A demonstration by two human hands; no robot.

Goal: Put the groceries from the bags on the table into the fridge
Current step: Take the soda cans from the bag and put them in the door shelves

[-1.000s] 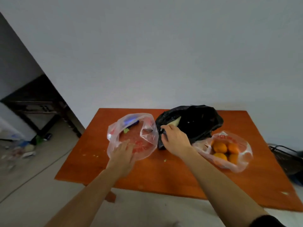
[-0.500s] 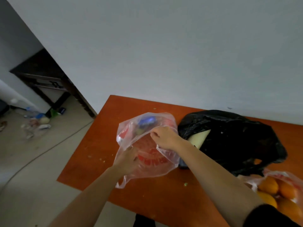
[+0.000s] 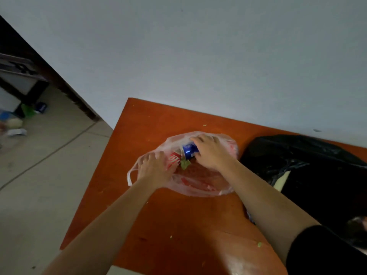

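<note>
- While both hands work inside the clear bag, it lies open on the orange surface, left of the black bag.
- Left hand presses the bag's near-left edge down, fingers spread flat and grasping nothing, likely to keep the mouth wide.
- Right hand has its grip curled around the blue can, likely to lift it out.
- A red can lies beside the blue one.
- No fridge shows.
</note>
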